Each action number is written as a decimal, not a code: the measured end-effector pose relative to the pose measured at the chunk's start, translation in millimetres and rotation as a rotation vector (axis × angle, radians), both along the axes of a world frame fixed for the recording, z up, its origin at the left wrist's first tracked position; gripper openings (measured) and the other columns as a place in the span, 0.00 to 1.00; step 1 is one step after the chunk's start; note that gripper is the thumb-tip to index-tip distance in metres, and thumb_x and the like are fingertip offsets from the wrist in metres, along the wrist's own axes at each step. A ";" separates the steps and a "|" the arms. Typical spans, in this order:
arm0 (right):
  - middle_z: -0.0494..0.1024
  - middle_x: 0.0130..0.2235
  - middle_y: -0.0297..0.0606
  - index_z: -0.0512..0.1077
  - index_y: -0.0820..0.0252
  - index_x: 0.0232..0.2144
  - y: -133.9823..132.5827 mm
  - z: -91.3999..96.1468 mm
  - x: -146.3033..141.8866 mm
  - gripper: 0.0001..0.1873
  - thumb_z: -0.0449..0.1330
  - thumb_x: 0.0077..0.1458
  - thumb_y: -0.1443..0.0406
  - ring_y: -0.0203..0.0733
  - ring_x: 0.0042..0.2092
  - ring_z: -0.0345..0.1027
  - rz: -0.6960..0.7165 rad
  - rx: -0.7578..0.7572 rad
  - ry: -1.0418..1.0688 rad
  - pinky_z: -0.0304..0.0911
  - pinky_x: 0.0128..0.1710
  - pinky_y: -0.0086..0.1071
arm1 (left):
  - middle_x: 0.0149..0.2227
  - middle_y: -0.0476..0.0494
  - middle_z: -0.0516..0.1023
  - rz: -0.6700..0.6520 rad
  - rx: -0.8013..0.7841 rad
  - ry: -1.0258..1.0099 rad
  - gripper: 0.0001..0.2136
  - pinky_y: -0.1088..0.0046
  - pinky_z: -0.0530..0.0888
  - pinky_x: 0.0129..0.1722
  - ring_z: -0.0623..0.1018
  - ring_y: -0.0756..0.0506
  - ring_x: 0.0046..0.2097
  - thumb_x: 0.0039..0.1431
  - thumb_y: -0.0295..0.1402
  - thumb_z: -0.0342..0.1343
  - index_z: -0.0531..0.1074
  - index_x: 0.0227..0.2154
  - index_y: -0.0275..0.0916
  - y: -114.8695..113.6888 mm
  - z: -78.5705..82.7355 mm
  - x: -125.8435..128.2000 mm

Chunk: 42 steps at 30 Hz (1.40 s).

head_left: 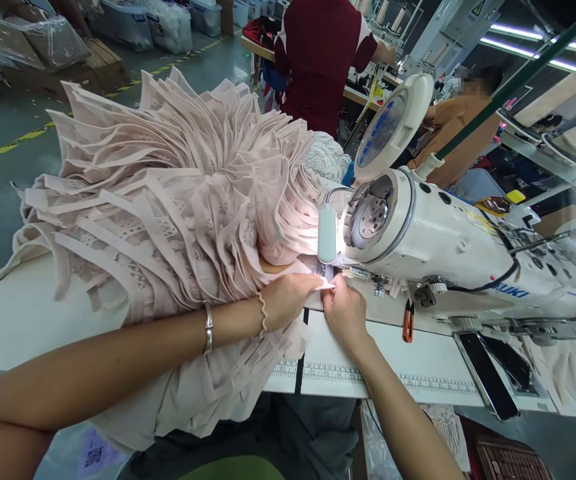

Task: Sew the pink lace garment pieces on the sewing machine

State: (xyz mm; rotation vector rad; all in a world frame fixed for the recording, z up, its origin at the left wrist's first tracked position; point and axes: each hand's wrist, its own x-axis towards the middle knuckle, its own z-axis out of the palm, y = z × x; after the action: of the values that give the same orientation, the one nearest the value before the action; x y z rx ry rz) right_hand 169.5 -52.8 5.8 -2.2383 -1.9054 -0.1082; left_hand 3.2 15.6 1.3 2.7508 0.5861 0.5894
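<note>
A big heap of pale pink fabric pieces [168,193] covers the left of the white sewing table [18,320]. My left hand [288,297], with a bracelet and bangle on the wrist, pinches a small pink fabric piece [325,283] at the needle area. My right hand [345,310] grips the same piece from the right, fingers closed. Both hands sit just under the head of the white sewing machine [443,247], beside its lit lamp [327,233].
A phone [488,373] and red-handled snips [408,323] lie on the table to the right. Printed rulers [368,377] run along the front edge. A person in dark red [318,53] stands behind, another person in orange [461,133] sits at the right.
</note>
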 end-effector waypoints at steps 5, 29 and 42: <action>0.75 0.23 0.37 0.65 0.56 0.32 -0.4 -0.2 1.9 0.06 0.48 0.57 0.64 0.43 0.25 0.66 0.016 -0.003 0.071 0.50 0.26 0.30 | 0.61 0.36 0.71 -0.107 0.138 0.038 0.19 0.65 0.65 0.65 0.69 0.43 0.65 0.68 0.20 0.43 0.66 0.58 0.30 -15.3 -13.1 0.6; 0.77 0.53 0.45 0.70 0.56 0.55 -22.0 -1.8 33.4 0.17 0.56 0.65 0.62 0.48 0.54 0.68 0.426 0.218 0.234 0.65 0.56 0.45 | 0.53 0.32 0.76 -0.088 0.409 0.103 0.16 0.63 0.64 0.63 0.73 0.41 0.58 0.70 0.23 0.42 0.68 0.54 0.25 -8.8 -13.5 7.6; 0.78 0.45 0.47 0.74 0.61 0.52 -20.3 -0.6 15.7 0.16 0.52 0.67 0.66 0.49 0.47 0.68 0.365 0.253 -0.153 0.66 0.47 0.43 | 0.40 0.37 0.76 0.052 0.290 0.097 0.14 0.58 0.71 0.51 0.75 0.41 0.45 0.70 0.22 0.40 0.72 0.40 0.32 -8.8 -0.5 6.9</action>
State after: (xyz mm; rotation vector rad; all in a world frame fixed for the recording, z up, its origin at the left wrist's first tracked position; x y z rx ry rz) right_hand 185.2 -73.1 5.2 -1.7375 -2.2027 -0.4466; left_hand 10.1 6.8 0.8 3.0585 0.6413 0.5975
